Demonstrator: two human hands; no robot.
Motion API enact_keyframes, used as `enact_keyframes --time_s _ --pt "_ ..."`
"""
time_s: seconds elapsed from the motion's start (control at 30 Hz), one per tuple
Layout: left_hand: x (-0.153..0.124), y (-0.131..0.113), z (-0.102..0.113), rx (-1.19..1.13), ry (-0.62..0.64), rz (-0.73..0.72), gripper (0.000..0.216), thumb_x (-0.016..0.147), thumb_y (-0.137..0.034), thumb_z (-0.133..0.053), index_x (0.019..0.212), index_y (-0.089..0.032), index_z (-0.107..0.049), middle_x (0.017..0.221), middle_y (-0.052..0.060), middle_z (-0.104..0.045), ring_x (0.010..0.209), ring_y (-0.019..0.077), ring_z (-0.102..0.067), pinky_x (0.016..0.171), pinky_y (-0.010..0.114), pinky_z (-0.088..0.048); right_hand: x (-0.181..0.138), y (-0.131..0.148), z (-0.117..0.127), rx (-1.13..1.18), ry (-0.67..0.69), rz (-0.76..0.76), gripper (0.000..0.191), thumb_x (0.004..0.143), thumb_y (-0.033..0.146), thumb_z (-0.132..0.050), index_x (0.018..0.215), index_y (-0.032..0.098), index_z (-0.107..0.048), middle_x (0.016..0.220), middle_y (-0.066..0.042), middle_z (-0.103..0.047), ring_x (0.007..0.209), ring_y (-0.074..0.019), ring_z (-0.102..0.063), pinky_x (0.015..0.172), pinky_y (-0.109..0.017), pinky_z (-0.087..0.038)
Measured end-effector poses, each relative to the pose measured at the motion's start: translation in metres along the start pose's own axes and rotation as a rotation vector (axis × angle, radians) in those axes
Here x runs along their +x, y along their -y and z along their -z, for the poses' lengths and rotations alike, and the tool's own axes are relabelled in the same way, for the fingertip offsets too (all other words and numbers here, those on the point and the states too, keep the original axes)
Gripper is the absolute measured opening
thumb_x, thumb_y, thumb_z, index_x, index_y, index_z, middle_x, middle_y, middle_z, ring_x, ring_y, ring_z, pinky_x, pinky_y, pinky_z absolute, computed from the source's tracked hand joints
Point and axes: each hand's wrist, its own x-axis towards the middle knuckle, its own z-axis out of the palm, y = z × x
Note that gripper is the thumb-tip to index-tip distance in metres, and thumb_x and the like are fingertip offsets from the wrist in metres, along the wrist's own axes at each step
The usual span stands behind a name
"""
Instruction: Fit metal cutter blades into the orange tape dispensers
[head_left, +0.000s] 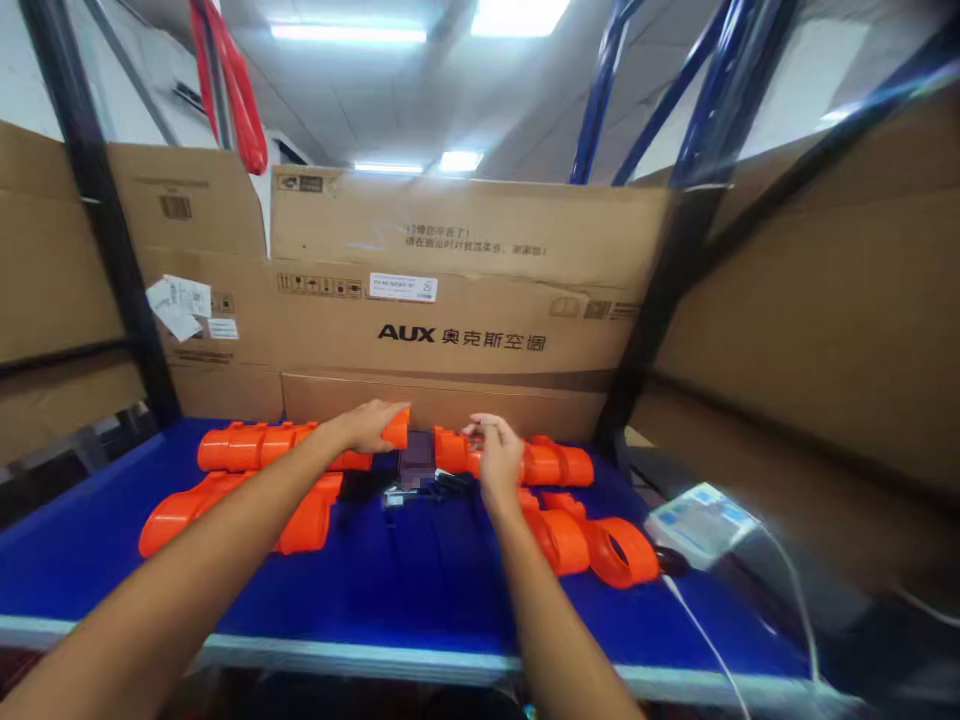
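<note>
My left hand [367,428] reaches to the back of the blue table, its fingers closed round a short orange plastic tube [397,428]. Below it runs a row of similar orange tubes [247,447], with more orange pieces [304,525] in front, partly hidden by my forearm. My right hand [498,458] is over the back right row of orange tubes [559,465], fingers curled and pressed together; what they hold, if anything, is unclear. Between my hands lie a dark flat box [415,458], a small metallic object [400,496] and a black object [452,481].
Orange rings [621,552] lie at the front right, beside a white device [703,525] with a white cable [705,635]. Cardboard panels [465,300] wall the back and sides. Dark metal posts [660,290] stand at the corners. A red item [236,90] hangs upper left.
</note>
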Motion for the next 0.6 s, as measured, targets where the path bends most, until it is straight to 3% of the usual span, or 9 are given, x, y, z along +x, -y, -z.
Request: enact_keyframes --time_s 0.2,0.33,0.47,0.6 --pt "-0.003 -0.011 0.034 0.003 -0.107 -0.047 0.088 0.077 -0.033 -0.069 0.156 -0.020 -0.033 0.144 0.017 -0.056 0.132 0.0372 -0.048 0.109 0.050 -0.038 0.000 0.000 -0.001 -0.003 -0.006 0.002 0.037 0.084 0.053 -0.062 0.088 0.017 -0.072 0.071 -0.003 -0.072 0.065 -0.0167 -0.064 0.055 -0.024 -0.045" --pt "-0.012 -0.041 0.058 0.004 -0.159 -0.159 0.079 0.082 -0.037 -0.068 0.153 -0.022 -0.038 0.144 0.015 -0.055 0.133 0.0349 -0.045 0.113 0.049 -0.035 0.001 0.000 -0.002 -0.002 0.013 -0.010 0.041 0.086 0.055 -0.061 0.097 0.017 -0.072 0.072 -0.002 -0.071 0.064 -0.0152 -0.061 0.054 -0.023 -0.043" --pt "-0.029 -0.081 0.058 0.052 -0.173 -0.400 0.074 0.085 -0.033 -0.066 0.153 -0.020 -0.039 0.145 0.018 -0.054 0.130 0.0362 -0.049 0.108 0.052 -0.039 0.001 0.001 -0.004 0.005 0.090 -0.055 0.046 0.085 0.058 -0.063 0.106 0.018 -0.071 0.069 -0.001 -0.071 0.054 -0.0132 -0.054 0.049 -0.023 -0.040" --pt "-0.043 -0.105 0.050 0.052 -0.128 -0.504 0.070 0.086 -0.026 -0.066 0.152 -0.019 -0.044 0.143 0.020 -0.056 0.129 0.0386 -0.051 0.104 0.054 -0.042 -0.001 0.003 -0.007 0.011 0.177 -0.108 0.042 0.082 0.061 -0.066 0.087 0.019 -0.071 0.056 0.002 -0.063 0.043 -0.0120 -0.047 0.043 -0.024 -0.035"
